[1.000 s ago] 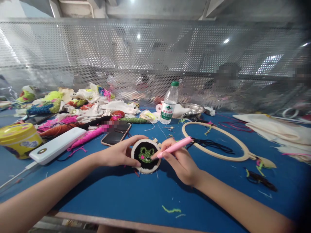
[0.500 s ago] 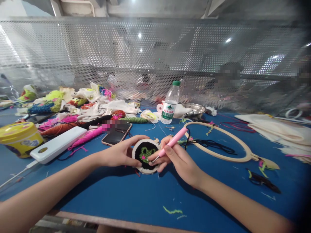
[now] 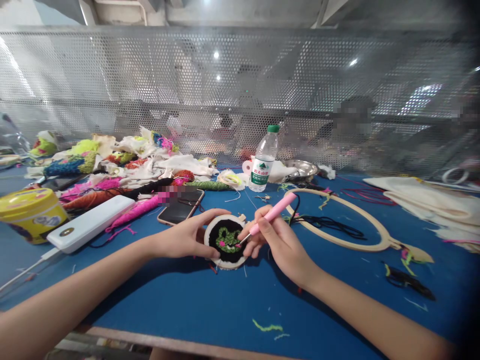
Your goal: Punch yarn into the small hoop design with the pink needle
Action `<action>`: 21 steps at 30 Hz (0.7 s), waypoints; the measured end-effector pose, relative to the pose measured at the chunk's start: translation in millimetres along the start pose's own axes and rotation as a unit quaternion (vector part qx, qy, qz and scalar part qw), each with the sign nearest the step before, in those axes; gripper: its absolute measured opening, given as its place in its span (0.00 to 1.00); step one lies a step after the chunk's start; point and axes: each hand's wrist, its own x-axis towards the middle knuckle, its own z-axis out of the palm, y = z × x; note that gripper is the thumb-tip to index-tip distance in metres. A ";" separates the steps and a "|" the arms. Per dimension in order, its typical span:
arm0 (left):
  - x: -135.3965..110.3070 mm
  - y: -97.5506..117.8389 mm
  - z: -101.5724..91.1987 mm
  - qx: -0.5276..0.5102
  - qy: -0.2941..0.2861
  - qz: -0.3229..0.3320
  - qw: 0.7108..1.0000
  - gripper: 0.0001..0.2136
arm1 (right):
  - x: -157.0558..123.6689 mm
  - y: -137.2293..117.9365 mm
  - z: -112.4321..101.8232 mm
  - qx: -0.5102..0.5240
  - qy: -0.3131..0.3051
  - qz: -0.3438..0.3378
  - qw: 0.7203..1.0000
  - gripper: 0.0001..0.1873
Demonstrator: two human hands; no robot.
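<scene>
My left hand point(image 3: 197, 234) grips the left rim of a small round embroidery hoop point(image 3: 240, 218), thumb on the front and fingers behind. Black yarn fills its face, around a green animal-like shape with a pink spot. A pink-handled punch needle point(image 3: 275, 212) is pinched in my right hand point(image 3: 275, 240), its metal tip at the right side of the green shape. A black strand trails from the top of the handle. Some fingers of my right hand rest along the hoop's right edge. The hoop is tilted towards me above the blue table.
A large wooden hoop point(image 3: 380, 225) lies to the right with black yarn point(image 3: 333, 225) inside. Behind stand a water bottle point(image 3: 262, 160) and a metal bowl point(image 3: 302, 169). Leftward are a phone point(image 3: 178, 210), a white power bank point(image 3: 88, 225), a yellow tub point(image 3: 33, 215) and heaped yarn. White cloth point(image 3: 431, 200) lies right.
My right hand has drawn slightly up and right with the punch needle, and its tip has shifted from the black area to the green shape's right side. My left hand stays on the hoop.
</scene>
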 end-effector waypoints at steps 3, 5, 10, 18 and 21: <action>0.0 -0.1 -0.2 -0.001 0.000 0.000 1.000 0.33 | -0.6 0.4 -2.1 -0.045 0.016 -0.051 0.998 0.11; 0.1 -1.0 -0.7 -0.002 -0.002 0.005 1.000 0.32 | -1.1 0.8 -3.0 -0.062 0.016 -0.063 0.996 0.10; 0.6 -2.8 -1.6 0.003 -0.008 0.013 1.000 0.33 | -1.5 1.3 -3.7 -0.091 0.010 -0.071 0.993 0.11; -1.4 0.2 -6.3 0.182 0.042 0.002 0.982 0.35 | -0.5 2.6 -8.1 -0.186 -0.002 -0.061 0.981 0.11; -0.6 -4.5 -10.6 0.278 0.049 0.009 0.959 0.33 | 4.0 5.0 -8.3 -0.234 -0.019 -0.052 0.971 0.11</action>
